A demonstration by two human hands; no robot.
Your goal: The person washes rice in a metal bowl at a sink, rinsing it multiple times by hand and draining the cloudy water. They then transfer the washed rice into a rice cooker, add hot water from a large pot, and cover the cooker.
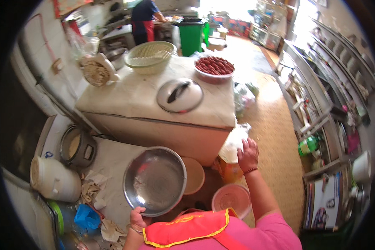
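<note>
Clasping the metal basin (155, 183) by its near rim is the left grip (137, 218); the released right grip (248, 156) flanks open floor (277, 137).

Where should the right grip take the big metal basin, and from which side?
Probably the right rim of the basin, pinched inside and underneath, coming from the right, where the right grip is. The left grip holds the near-left rim, so this should support the other side; the wide, round rim shows no handle.
</note>
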